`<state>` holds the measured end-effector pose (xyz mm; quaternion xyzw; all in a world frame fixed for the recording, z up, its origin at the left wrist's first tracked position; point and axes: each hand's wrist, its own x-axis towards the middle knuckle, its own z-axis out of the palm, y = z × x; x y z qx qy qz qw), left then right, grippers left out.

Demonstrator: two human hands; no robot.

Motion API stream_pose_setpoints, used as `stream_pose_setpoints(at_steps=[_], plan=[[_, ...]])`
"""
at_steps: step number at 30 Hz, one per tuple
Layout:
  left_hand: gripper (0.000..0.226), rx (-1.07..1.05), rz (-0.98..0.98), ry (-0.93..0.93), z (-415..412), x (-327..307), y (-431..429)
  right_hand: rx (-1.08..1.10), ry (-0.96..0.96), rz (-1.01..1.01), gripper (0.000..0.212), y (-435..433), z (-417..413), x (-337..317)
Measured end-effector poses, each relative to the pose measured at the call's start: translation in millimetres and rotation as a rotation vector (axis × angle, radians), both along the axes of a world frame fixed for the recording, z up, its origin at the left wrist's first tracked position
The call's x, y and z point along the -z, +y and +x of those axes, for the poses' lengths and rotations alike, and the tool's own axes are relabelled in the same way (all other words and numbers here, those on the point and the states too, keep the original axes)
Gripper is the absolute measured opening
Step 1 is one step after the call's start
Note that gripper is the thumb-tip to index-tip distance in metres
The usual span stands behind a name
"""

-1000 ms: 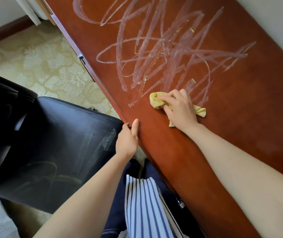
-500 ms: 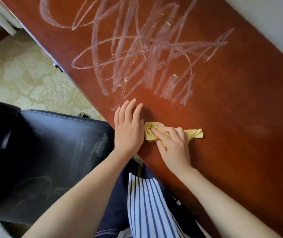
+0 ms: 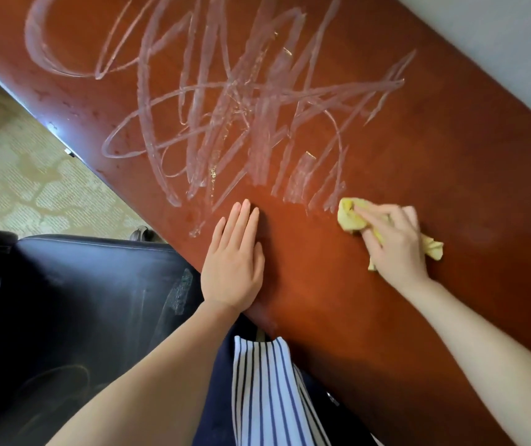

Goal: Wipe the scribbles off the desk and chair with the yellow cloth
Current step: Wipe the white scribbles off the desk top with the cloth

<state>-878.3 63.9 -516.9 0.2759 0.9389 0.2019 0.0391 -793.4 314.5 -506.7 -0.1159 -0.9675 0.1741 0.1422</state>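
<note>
Sweeping right: right hand (image 3: 396, 243), fingers clamped on yellow cloth (image 3: 349, 217), moved from beside left hand (image 3: 235, 262) to lower-right fringe of scribbles (image 3: 225, 107) on bench (image 3: 451, 188). Left hand flat, fingers straight, together. Near strip clean; most scribbles, chair (image 3: 80, 300) marks remain.

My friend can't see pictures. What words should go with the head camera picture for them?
A person's right hand grips a bunched yellow cloth on a reddish-brown desk, at the near edge of big whitish scribbles. The left hand lies flat on the desk. A black chair with faint marks stands to the left.
</note>
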Motion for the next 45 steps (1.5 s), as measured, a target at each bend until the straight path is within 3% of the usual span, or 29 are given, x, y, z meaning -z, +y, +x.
stream_pose_setpoints(at_steps=[5,8,16,29,33,38,45], plan=[[0.053,-0.002,-0.048,-0.013,-1,1,1,0.396,-0.010,-0.027,0.033,6,-83,1],[0.053,-0.004,-0.048,-0.019,-2,-1,1,0.477,-0.059,-0.021,0.032,-10,-120,1],[0.053,-0.001,-0.062,-0.047,-3,-2,1,0.124,-0.027,0.066,0.031,-61,-131,4],[0.052,-0.017,-0.027,-0.020,-3,-2,1,-0.499,-0.010,0.045,0.033,-59,-12,7],[0.052,-0.019,-0.014,-0.020,-2,-3,2,-0.595,-0.030,0.038,0.036,-31,18,7],[0.052,-0.024,0.010,-0.027,-2,-2,1,-0.401,-0.033,0.015,0.036,10,17,1],[0.053,-0.020,0.002,-0.067,-1,-2,1,-0.018,-0.002,0.019,0.032,40,-64,-1]])
